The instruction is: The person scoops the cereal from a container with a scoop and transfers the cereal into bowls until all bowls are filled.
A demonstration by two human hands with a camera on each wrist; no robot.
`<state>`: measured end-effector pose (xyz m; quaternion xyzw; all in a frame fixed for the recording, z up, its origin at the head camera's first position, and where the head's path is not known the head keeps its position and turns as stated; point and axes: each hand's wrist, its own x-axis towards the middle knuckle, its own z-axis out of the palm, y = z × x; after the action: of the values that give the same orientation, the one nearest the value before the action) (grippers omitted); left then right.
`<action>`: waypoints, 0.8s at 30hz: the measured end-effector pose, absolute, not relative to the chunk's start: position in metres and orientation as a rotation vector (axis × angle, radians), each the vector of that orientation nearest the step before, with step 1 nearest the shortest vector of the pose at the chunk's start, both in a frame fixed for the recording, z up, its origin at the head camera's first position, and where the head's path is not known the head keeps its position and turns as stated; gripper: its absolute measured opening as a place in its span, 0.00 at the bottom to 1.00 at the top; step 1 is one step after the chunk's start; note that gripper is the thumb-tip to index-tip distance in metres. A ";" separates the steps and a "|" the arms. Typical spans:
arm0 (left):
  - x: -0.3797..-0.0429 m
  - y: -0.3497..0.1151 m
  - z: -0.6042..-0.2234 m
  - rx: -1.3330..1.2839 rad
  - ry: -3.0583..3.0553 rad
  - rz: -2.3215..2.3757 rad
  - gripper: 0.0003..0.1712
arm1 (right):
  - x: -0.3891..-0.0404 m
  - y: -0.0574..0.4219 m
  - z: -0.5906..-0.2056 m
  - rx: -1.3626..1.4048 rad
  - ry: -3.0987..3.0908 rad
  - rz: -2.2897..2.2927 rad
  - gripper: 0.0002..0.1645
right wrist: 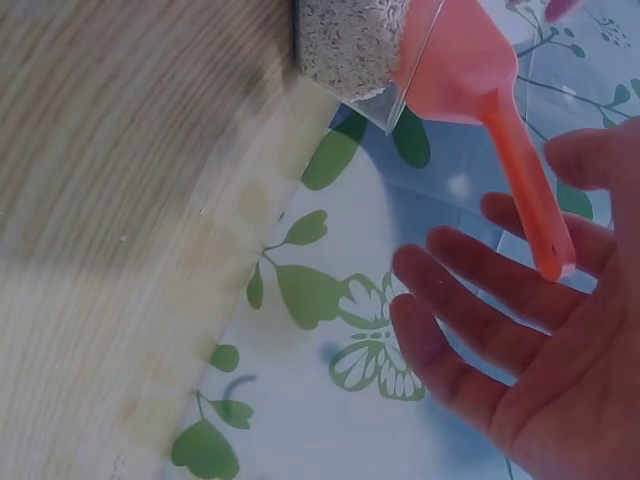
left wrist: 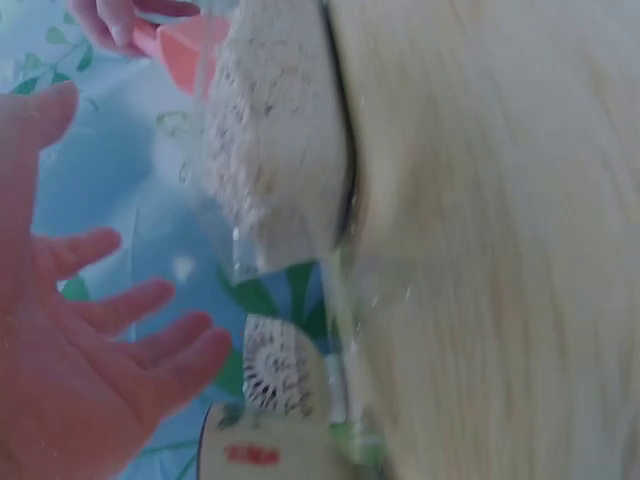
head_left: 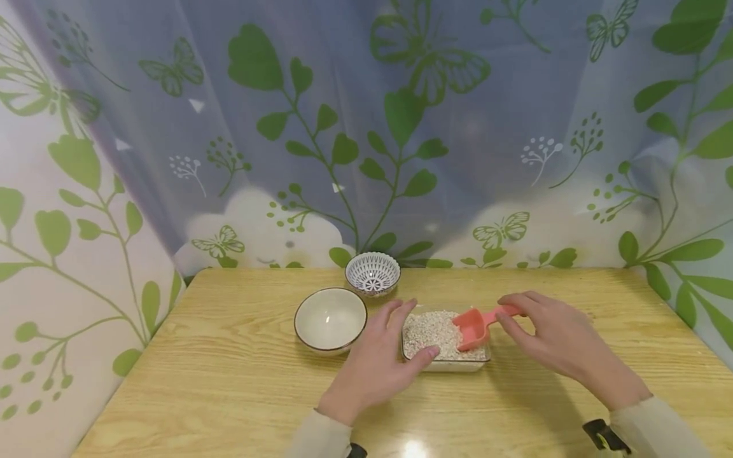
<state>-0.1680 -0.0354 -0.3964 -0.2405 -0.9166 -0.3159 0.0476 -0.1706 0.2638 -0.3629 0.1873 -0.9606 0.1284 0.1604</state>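
Observation:
A clear rectangular container (head_left: 458, 366) on the table holds a heap of pale, rice-like grains (head_left: 432, 331). Lying in its right side is a pink scoop (head_left: 474, 331), its handle sticking out to the right. My right hand (head_left: 552, 334) is at that handle; in the right wrist view the handle (right wrist: 530, 190) passes in front of the index finger, the thumb stands apart from it, and the other fingers (right wrist: 470, 300) are loosely extended. My left hand (head_left: 380, 356) spreads beside the container's left end, fingers extended and thumb over the near rim; whether it touches is unclear.
Left of the container stands a cream bowl (head_left: 330, 318) with a dark rim, partly behind my left hand. A smaller patterned bowl (head_left: 373, 273) sits behind it at the back edge of the wooden table (head_left: 229, 381). A leaf-print curtain (head_left: 355, 159) hangs just behind the table.

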 end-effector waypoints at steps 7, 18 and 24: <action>-0.174 -0.022 -0.410 -0.655 -2.942 -1.027 0.63 | -0.178 0.263 -0.356 0.588 -2.845 0.424 0.14; -0.196 -0.020 -0.423 -0.635 -3.107 -1.057 0.78 | -0.184 0.268 -0.348 0.538 -3.034 0.723 0.13; -0.198 -0.024 -0.424 -0.615 -3.161 -1.057 0.80 | -0.186 0.268 -0.351 0.504 -3.123 0.989 0.18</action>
<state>-0.1981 -0.0241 -0.4244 -0.1802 -0.9255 -0.3094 -0.1233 -0.1862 0.2678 -0.3514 0.1514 -0.9388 0.2972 -0.0863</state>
